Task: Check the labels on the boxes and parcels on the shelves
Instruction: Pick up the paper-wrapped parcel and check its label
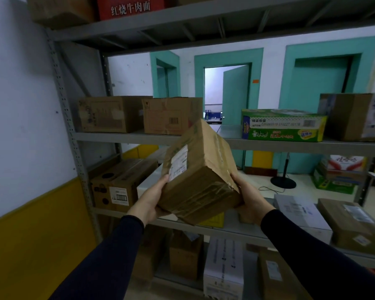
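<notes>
I hold a taped brown cardboard box (200, 172) in the air in front of the grey metal shelves (126, 137), tilted with one corner up. A white shipping label (178, 162) on its left face is turned towards me. My left hand (151, 200) grips the box's lower left side just below the label. My right hand (250, 197) grips the lower right edge, fingers under the box.
Two brown boxes (139, 114), a green printed carton (284, 125) and another brown box (355, 116) stand on the middle shelf. Lower shelves carry a dark box with a barcode label (117, 187), a white parcel (299, 211) and more parcels. A red carton (130, 6) sits on top.
</notes>
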The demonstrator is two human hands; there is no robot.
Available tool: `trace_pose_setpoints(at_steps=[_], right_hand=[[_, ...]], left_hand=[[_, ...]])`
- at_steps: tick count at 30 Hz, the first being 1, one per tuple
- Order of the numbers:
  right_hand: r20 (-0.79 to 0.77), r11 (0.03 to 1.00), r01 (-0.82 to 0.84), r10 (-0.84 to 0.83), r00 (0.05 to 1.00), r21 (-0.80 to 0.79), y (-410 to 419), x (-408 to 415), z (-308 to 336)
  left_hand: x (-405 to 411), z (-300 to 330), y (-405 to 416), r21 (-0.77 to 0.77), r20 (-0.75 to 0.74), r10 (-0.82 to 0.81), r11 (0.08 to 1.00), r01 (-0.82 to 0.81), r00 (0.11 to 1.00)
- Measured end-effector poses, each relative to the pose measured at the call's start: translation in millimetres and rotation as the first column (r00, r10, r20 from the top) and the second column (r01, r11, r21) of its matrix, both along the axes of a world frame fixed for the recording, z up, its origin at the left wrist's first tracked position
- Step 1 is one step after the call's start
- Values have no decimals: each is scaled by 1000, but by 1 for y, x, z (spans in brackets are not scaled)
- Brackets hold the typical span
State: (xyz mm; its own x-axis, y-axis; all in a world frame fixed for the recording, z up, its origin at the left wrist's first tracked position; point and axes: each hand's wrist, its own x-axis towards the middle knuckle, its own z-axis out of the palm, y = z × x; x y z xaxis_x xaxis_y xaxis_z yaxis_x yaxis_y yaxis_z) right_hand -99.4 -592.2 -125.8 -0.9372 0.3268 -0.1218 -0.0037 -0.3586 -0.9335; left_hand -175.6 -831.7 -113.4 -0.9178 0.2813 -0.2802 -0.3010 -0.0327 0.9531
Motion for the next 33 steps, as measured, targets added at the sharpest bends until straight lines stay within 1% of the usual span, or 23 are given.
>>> trace_pose_setpoints(at_steps=[1, 2, 3, 4, 5, 7, 9, 11, 13, 17, 24, 28, 31, 33], right_hand=[[-3, 996, 37, -37, 999, 82, 0, -1, -1], [-3, 976, 87, -88, 996, 198, 2, -3, -2], [-16, 937, 132, -135, 991, 324, 3, -3, -2], [-46, 894, 166, -162, 986, 417, 3, -2, 0], [-88, 874, 176, -153, 984, 454, 0, 0, 3], [-99, 895, 104, -68, 993, 434, -6, 1, 12], [-79, 930, 16, 14, 997, 367, -9, -5, 13], [-78, 939, -9, 39, 996, 344, -11, -5, 10], [-97, 934, -16, 54, 994, 356, -8, -8, 3], [-105, 939, -8, 47, 993, 343, -9, -5, 4], [-148, 917, -1, 66, 987, 399, -7, -3, 6], [-188, 916, 21, 60, 980, 401, -3, -3, 3], [-177, 920, 23, 51, 983, 392, 3, -4, 2], [-173, 909, 93, -24, 985, 407, 8, -5, 2]], left_hand=[[0, 1, 2, 41, -7, 0, 999, 1, 1000], [-1, 1, 3, 62, -28, 22, 998, -20, 999], [-1, 1, 4, 60, -63, 48, 997, -44, 997], [-1, 1, 5, 42, -116, 64, 997, -60, 991], [0, 2, 7, 15, -181, 62, 998, -60, 982], [-1, 0, 11, -82, -348, 30, 995, -62, 937], [0, -1, 15, -190, -509, -4, 976, -108, 861], [1, -3, 19, -223, -595, -23, 965, -138, 804], [3, -3, 21, -209, -636, -28, 968, -137, 772], [3, -2, 22, -170, -663, -19, 977, -126, 748], [-1, -5, 26, -178, -643, -19, 976, -125, 766], [-1, -4, 27, -184, -635, -14, 974, -133, 772], [0, 1, 29, -145, -581, 10, 983, -115, 814], [2, 6, 29, -68, -474, 53, 993, -96, 879]])
